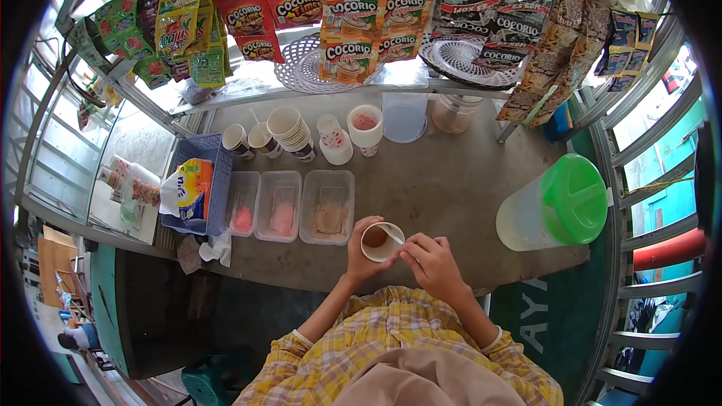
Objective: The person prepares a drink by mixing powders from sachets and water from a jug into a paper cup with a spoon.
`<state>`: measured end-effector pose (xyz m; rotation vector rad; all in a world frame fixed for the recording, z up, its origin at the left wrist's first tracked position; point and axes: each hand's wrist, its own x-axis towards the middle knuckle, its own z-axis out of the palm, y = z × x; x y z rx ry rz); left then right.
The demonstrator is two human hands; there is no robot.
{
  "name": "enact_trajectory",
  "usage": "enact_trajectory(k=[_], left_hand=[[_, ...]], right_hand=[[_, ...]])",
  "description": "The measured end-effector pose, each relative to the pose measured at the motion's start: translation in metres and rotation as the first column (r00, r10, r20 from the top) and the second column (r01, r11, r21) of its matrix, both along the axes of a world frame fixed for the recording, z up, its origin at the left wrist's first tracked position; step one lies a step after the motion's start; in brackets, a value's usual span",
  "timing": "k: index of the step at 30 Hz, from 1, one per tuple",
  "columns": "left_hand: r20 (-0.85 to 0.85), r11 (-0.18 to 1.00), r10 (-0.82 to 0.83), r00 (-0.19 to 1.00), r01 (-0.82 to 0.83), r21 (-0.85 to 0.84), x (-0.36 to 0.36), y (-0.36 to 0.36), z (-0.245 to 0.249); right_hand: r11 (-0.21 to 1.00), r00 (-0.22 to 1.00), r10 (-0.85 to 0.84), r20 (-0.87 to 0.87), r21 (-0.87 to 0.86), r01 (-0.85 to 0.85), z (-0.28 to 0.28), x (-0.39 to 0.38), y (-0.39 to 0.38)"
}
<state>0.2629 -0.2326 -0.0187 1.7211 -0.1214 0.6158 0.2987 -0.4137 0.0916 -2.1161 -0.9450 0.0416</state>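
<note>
The paper cup [380, 243], with brown contents, sits low in the middle of the frame at the near edge of the desk [451, 180]. My left hand [359, 259] is wrapped round its side. My right hand [432, 265] pinches a white spoon [392, 234] that dips into it. Just beyond the cup, three clear tubs [326, 207] of powder stand in a row. A green-lidded jug [560, 207] stands at the right, and stacked cups [293, 132] further up.
</note>
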Motion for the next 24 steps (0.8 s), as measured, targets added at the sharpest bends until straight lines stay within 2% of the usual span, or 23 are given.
enact_trajectory(k=[5,7,11,14,16,19,22,24], left_hand=[[0.108,1.0,0.009,0.994,-0.006,-0.023,0.007,0.001,0.01],[0.108,1.0,0.023,0.994,-0.024,0.008,0.007,0.001,0.011],[0.106,0.999,0.018,0.994,-0.022,0.039,0.008,0.001,0.014],[0.097,0.973,0.064,0.993,-0.083,0.217,0.007,-0.001,0.024],[0.06,0.963,0.058,0.996,-0.072,0.258,0.006,-0.001,0.021],[0.015,0.951,0.074,0.997,-0.075,0.301,0.004,-0.005,0.02],[0.01,0.925,0.082,0.997,-0.08,0.372,0.004,-0.004,0.023],[-0.003,0.912,0.075,0.997,-0.068,0.405,0.003,-0.004,0.023]], right_hand=[[0.999,0.998,0.033,-0.045,0.007,-0.033,0.001,0.0,0.0],[0.999,1.0,-0.009,-0.002,0.046,0.009,0.0,-0.001,0.0],[0.999,1.0,-0.001,-0.03,0.035,0.002,0.001,0.001,-0.002],[0.998,0.998,-0.03,-0.061,0.056,0.033,-0.002,0.0,0.0],[0.997,0.997,-0.069,-0.018,0.031,0.069,-0.007,0.0,0.0],[0.997,0.979,0.007,-0.203,0.081,0.01,-0.015,0.002,-0.002],[0.996,0.995,-0.08,-0.061,0.045,0.082,-0.018,0.001,0.0],[0.999,0.983,-0.017,-0.18,0.044,0.025,-0.018,0.004,-0.003]])
